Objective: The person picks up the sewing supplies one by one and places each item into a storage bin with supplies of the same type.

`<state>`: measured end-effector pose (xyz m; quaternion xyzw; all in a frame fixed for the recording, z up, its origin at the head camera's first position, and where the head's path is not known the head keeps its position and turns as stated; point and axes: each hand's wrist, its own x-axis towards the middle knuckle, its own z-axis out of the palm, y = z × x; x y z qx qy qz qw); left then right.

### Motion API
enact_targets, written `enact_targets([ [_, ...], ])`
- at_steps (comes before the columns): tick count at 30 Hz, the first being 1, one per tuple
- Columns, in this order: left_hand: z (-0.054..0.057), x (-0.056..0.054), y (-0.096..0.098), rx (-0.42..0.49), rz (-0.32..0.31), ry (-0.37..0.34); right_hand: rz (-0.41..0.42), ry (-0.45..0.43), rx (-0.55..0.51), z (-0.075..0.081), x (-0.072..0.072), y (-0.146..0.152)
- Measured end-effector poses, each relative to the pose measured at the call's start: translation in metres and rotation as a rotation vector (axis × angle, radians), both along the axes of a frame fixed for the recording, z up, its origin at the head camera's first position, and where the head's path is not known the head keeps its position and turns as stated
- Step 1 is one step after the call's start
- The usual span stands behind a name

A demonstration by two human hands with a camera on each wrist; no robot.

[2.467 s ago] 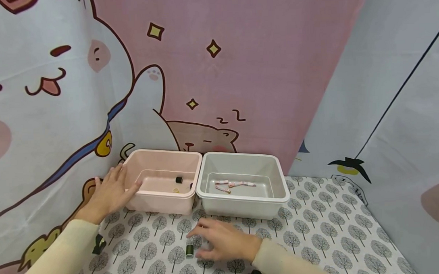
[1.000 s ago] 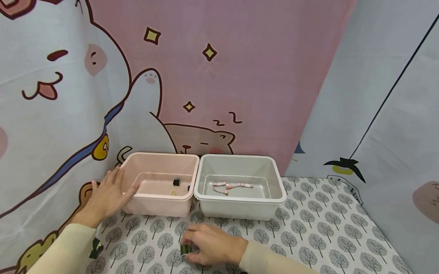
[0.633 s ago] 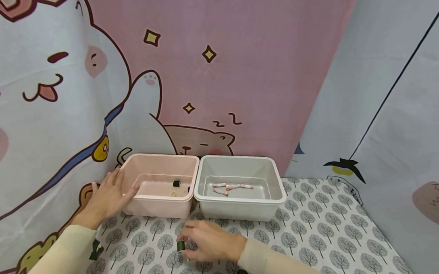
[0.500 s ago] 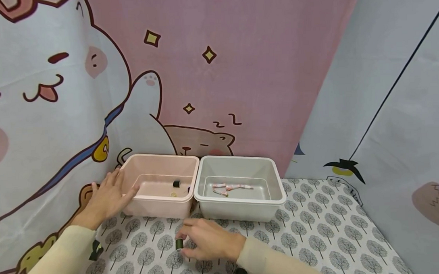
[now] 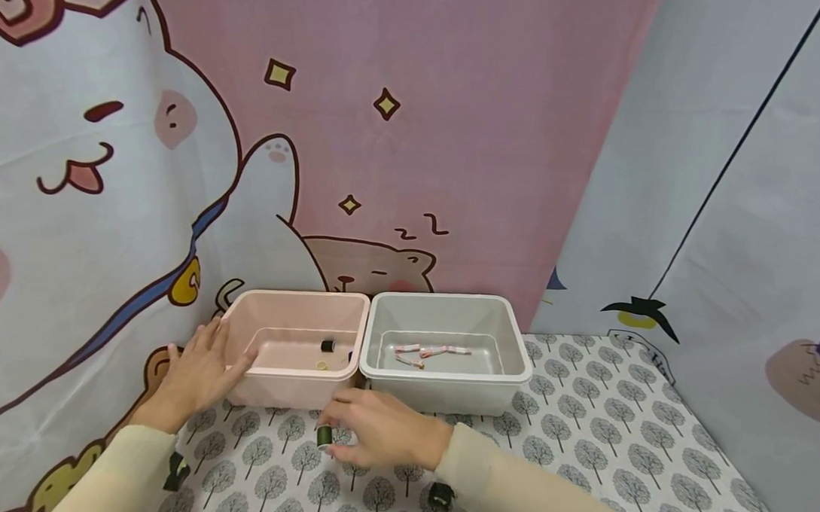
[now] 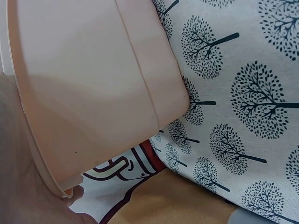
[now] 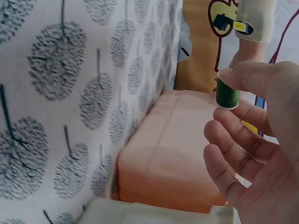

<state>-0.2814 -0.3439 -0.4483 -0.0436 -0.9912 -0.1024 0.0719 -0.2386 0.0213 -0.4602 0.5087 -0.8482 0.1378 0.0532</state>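
Observation:
Between the thumb and index finger of my right hand [image 5: 382,432] a small spool of green thread [image 5: 324,437] is pinched. The right wrist view shows the spool [image 7: 227,94] with white ends, its other fingers loosely bent beneath. It is in front of the pink bin [image 5: 289,386]. My left hand [image 5: 200,371] rests on that bin's left rim with fingers spread; in the left wrist view only part of the hand [image 6: 28,163] shows at the rim. Inside the pink bin lie a black spool [image 5: 328,345], a small yellow ring-like item [image 5: 322,365] and a partly hidden dark item.
A light grey bin [image 5: 449,394] stands against the pink bin's right side, holding several pink-and-white strips [image 5: 434,352]. A tree-print cloth [image 5: 586,431] covers the table. Printed curtains [image 5: 473,133] rise behind and at both sides.
My right hand has closed its thumb and finger on the green spool, which stood on the cloth, and carried it leftward and toward the pink bin. The left hand stays at the rim.

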Motion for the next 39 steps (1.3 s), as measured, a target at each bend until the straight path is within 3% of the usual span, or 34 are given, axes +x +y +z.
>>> enact_targets([
  [20, -0.002, -0.001, -0.001, 0.005, 0.001, 0.014, -0.026, 0.003, -0.100, 0.055, -0.028, -0.012],
  [30, -0.005, -0.001, -0.003, -0.001, 0.001, 0.000, -0.052, 0.021, -0.147, 0.073, -0.065, -0.015],
  [39, -0.003, 0.001, -0.002, 0.002, 0.003, 0.018, -0.150, -0.016, -0.184, 0.085, -0.100, -0.016],
])
